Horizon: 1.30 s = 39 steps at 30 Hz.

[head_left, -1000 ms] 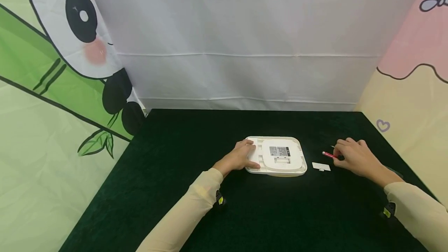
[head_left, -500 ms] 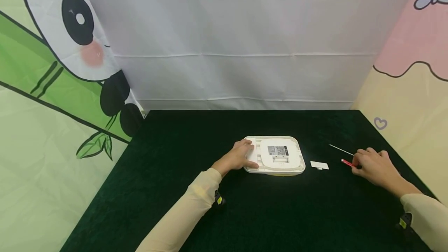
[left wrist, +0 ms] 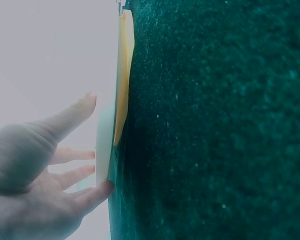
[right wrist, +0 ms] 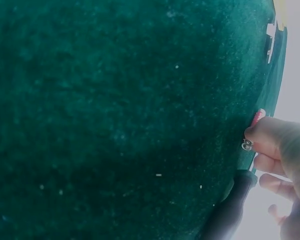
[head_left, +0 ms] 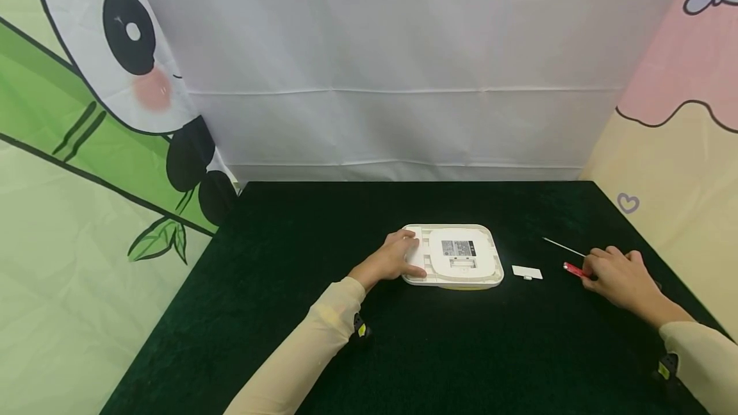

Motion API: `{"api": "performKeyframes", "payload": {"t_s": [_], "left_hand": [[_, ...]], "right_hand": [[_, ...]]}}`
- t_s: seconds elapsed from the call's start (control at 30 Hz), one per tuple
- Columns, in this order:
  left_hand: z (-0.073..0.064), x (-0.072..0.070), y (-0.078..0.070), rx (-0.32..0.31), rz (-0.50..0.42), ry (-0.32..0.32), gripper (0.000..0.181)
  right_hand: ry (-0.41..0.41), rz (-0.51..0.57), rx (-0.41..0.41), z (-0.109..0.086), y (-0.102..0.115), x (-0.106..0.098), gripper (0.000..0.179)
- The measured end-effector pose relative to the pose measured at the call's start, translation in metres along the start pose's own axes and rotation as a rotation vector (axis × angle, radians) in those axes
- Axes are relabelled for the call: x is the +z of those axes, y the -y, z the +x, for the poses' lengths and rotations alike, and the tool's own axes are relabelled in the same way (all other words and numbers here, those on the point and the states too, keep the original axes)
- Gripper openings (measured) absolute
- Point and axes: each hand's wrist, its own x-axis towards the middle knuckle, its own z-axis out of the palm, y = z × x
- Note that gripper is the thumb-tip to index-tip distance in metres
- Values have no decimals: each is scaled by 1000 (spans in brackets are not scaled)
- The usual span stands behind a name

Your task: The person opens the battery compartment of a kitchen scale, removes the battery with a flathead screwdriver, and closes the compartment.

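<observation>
White flat device, label side up, sits mid-surface. Left hand rests over its left end, fingers extended with the thumb spread along the near side; reads as steadying, no curl around it. Right hand, over to the right, pinches a red cylinder, likely a battery, between thumb and finger. Shiny metal bit at the thumb tip in the right wrist view, can't identify. Dark-handled screwdriver lies just beside that hand, its thin shaft pointing toward the far side. Small white cover lies between device and right hand, apart from both.

Step, my judgement: battery handling with the cover off; can't tell from this whether the cell is being laid down or picked up. Compartment contents too small to read. Next move, if fitting: carry the cell left, line up its ends, press it in, then the cover.
</observation>
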Motion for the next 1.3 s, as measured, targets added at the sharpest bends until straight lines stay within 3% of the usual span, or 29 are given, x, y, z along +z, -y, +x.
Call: {"api": "performKeyframes", "payload": {"t_s": [0.37,0.57,0.77,1.0,1.3], "left_hand": [[-2,-2,-1,7,10,-6,73],[-2,-2,-1,-2,7,3,74],[-2,-2,-1,-12,6,9,75],[-1,-2,-1,-7,10,4,74],[-1,-1,-3,-7,17,-3,74]], "right_hand": [[-55,-14,-26,-3,-3,4,12],[-132,3,-70,-1,1,6,14],[-216,38,-148,4,16,8,17],[-233,79,-208,14,38,10,18],[-256,49,-277,24,56,23,18]]}}
